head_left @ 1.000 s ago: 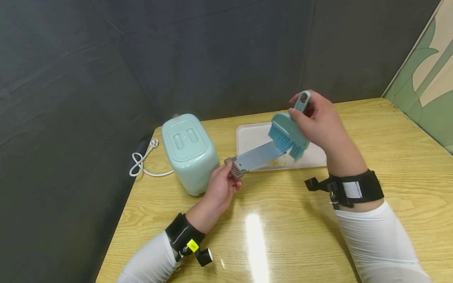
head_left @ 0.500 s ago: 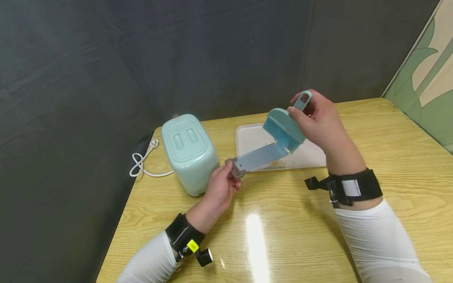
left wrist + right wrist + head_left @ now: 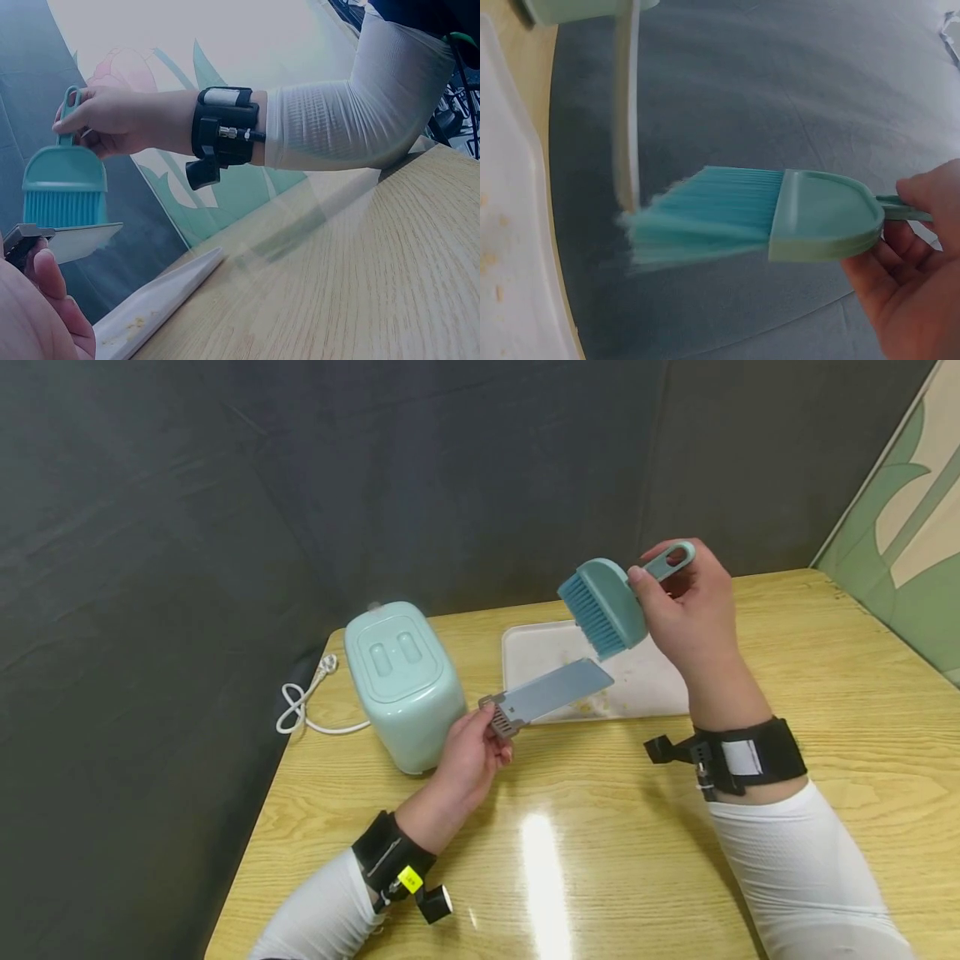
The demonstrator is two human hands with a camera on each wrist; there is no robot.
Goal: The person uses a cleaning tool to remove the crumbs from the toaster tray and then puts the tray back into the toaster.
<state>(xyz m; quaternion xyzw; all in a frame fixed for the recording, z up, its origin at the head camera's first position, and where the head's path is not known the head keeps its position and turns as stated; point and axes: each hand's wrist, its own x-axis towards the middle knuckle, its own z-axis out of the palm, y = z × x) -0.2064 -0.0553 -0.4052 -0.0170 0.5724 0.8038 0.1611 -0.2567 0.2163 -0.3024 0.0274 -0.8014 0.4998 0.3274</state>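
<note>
The flat metal plate (image 3: 558, 689) sits out in front of me, off the table and sloping across the near edge of a white tray (image 3: 647, 681). I have its slotted grey end pinched in the left hand (image 3: 467, 758), thumb on top and fingers curled underneath, so the bare strip points away to the right.

Over the plate's far end hangs the teal brush (image 3: 615, 602), tilted, with its blue bristles facing down and to the left. The right hand (image 3: 696, 610) grips its handle between thumb and curled fingers — the looped tip pokes out past them. From my right wrist view the bristle ends are blurred right at the plate's edge; from the head view they look just above it, so I can't tell whether they touch.

Below, yellowish crumbs (image 3: 592, 703) lie scattered in the white tray. Left of the plate, and near the left hand, stands a mint-green appliance (image 3: 408, 693) with two recesses in its top, its white cord (image 3: 300, 717) looped beside it. Everything rests on a wood-grain table (image 3: 637, 852), with a dark cloth (image 3: 450, 485) behind — and a leaf-patterned panel (image 3: 918, 543) at far right.
</note>
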